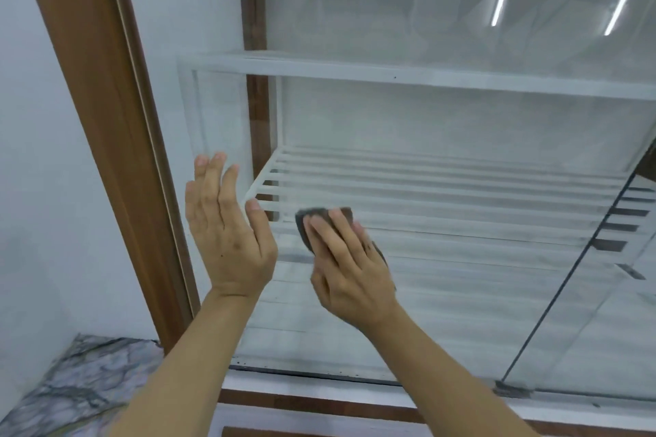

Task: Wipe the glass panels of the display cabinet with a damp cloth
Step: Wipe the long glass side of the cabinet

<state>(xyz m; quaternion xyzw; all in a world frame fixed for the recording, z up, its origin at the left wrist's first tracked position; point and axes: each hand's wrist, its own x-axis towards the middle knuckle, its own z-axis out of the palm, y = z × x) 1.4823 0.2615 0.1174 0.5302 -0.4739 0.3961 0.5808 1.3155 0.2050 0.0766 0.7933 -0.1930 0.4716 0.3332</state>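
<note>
The smooth glass panel (443,312) looks hazy and streaked. At centre, the right hand (349,270) lies flat with straight fingers, pressing a dark grey, rough-textured cloth (312,220) against the glass. At 9 o'clock of it the left hand (227,234) is raised, fingers straight and holding nothing; whether it touches the glass is unclear. Behind the glass, toward 3 o'clock, sits a white slatted shelf (443,188). A brown wood-grain frame (106,135) runs from 11 to 7 o'clock, above a veined marbled surface (78,387).
</note>
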